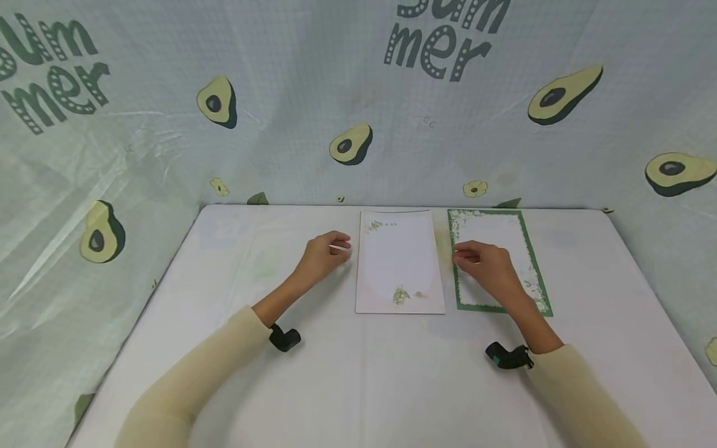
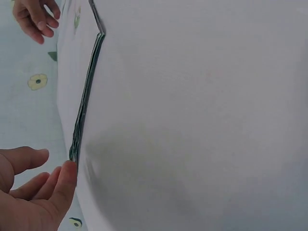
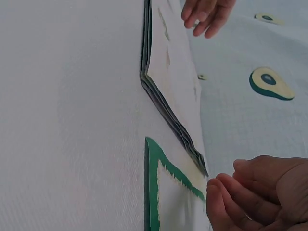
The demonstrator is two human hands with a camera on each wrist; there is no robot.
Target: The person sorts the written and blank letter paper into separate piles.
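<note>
A pad of printed paper (image 1: 399, 264), pinkish white with small green leaf sprigs, lies flat at the middle of the table. In the left wrist view its side shows a thick stack of dark green edges (image 2: 87, 91). My left hand (image 1: 325, 256) is just left of the pad, fingers loosely bent, thumb apart, nothing in them. A green-bordered sheet (image 1: 495, 227) with white flowers lies to the right of the pad. Over its left part hovers my right hand (image 1: 486, 266), fingers relaxed and bent toward the pad, holding nothing and hiding some of the sheet.
The white-covered table (image 1: 336, 379) extends around both papers. Behind and beside it hangs a pale curtain (image 1: 280, 155) with avocado prints. A black wrist camera (image 1: 284, 339) is strapped below the left hand, another black camera (image 1: 506, 356) below the right.
</note>
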